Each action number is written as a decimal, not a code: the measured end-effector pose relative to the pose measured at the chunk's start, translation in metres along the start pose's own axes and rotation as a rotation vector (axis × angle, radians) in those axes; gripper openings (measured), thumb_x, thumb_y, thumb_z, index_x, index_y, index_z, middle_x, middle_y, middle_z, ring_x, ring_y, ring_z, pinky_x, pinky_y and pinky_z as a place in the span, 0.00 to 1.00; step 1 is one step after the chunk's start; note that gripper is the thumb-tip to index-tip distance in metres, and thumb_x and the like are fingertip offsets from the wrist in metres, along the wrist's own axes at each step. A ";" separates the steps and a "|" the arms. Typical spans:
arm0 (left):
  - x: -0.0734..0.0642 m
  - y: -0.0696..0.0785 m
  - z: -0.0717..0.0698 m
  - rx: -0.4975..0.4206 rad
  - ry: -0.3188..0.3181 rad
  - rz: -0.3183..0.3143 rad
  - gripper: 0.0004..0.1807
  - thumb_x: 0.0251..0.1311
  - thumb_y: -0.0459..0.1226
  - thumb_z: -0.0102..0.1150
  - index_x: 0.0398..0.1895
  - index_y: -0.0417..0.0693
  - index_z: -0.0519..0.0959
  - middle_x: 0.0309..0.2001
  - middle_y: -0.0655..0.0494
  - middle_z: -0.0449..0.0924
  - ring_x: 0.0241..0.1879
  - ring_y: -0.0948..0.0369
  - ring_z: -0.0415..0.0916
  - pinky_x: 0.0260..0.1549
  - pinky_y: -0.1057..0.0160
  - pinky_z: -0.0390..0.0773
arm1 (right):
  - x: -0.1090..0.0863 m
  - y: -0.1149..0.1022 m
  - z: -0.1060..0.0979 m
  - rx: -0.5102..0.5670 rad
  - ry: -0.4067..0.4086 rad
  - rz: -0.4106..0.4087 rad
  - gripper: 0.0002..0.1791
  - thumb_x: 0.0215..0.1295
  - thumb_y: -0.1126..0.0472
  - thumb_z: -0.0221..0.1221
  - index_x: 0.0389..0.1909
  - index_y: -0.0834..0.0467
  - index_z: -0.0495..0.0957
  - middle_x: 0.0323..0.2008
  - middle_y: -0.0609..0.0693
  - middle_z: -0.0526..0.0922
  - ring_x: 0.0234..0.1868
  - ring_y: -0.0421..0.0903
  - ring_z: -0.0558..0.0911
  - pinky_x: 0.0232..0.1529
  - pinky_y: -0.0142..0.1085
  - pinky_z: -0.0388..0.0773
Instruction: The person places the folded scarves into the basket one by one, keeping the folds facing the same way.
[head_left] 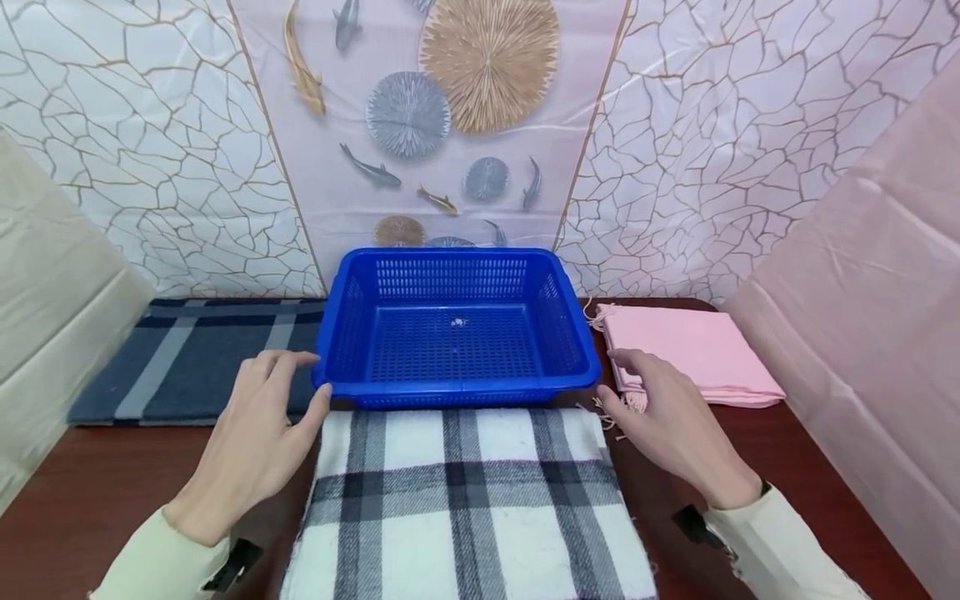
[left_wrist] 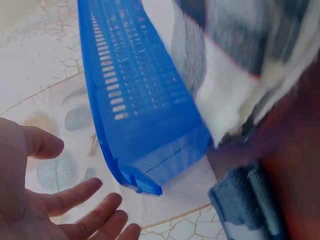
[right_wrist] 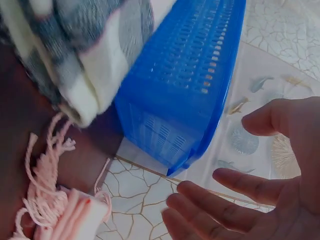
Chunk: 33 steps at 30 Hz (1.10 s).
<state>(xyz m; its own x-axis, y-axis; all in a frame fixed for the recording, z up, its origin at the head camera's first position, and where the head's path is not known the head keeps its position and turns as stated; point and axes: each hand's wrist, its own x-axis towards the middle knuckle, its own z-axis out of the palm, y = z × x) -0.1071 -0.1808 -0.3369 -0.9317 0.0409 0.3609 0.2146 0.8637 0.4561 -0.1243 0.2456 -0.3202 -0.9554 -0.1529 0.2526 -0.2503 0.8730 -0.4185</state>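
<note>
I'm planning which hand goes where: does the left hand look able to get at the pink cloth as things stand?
Probably not directly: the basket and right hand are between the left hand and the pink cloth, off to the right.

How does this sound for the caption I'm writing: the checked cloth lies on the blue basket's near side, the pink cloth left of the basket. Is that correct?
Not quite: the pink cloth is right of the blue basket, as the head view shows. The checked cloth does lie on the basket's near side.
</note>
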 end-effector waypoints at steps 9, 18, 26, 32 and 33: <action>-0.023 0.001 -0.004 -0.024 -0.123 -0.182 0.29 0.76 0.53 0.47 0.68 0.42 0.70 0.62 0.42 0.72 0.61 0.44 0.68 0.51 0.38 0.72 | -0.026 0.004 0.013 -0.012 0.042 -0.015 0.23 0.67 0.55 0.64 0.60 0.60 0.78 0.51 0.58 0.85 0.53 0.57 0.83 0.54 0.56 0.77; -0.045 -0.004 0.006 0.047 -0.292 -0.267 0.32 0.73 0.57 0.50 0.69 0.44 0.69 0.64 0.39 0.70 0.62 0.41 0.70 0.49 0.36 0.74 | -0.054 0.007 0.026 -0.032 -0.008 -0.012 0.27 0.63 0.52 0.69 0.60 0.59 0.77 0.54 0.57 0.84 0.57 0.58 0.82 0.56 0.58 0.76; -0.053 -0.011 0.022 0.081 -0.503 -0.307 0.38 0.68 0.64 0.53 0.67 0.44 0.71 0.58 0.45 0.75 0.56 0.49 0.75 0.46 0.41 0.77 | -0.073 0.009 0.036 0.023 -0.122 0.078 0.32 0.63 0.42 0.69 0.63 0.54 0.75 0.52 0.46 0.85 0.51 0.45 0.84 0.51 0.46 0.81; -0.059 -0.013 0.032 0.064 -0.554 -0.328 0.42 0.64 0.63 0.60 0.69 0.41 0.69 0.60 0.42 0.75 0.55 0.48 0.79 0.47 0.41 0.79 | -0.077 0.010 0.039 0.099 -0.229 0.177 0.33 0.63 0.42 0.69 0.64 0.54 0.74 0.41 0.43 0.84 0.39 0.35 0.81 0.39 0.33 0.79; -0.060 -0.013 0.033 0.054 -0.554 -0.331 0.42 0.64 0.62 0.61 0.69 0.41 0.68 0.59 0.42 0.75 0.52 0.50 0.79 0.46 0.42 0.80 | -0.077 0.011 0.040 0.103 -0.251 0.200 0.35 0.63 0.42 0.69 0.65 0.55 0.73 0.39 0.43 0.83 0.38 0.35 0.80 0.37 0.32 0.78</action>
<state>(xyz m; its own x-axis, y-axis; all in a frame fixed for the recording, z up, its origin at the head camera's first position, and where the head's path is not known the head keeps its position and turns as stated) -0.0637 -0.1779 -0.3917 -0.9624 0.0087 -0.2716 -0.1117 0.8985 0.4245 -0.0597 0.2481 -0.3789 -0.9927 -0.1042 -0.0609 -0.0566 0.8476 -0.5276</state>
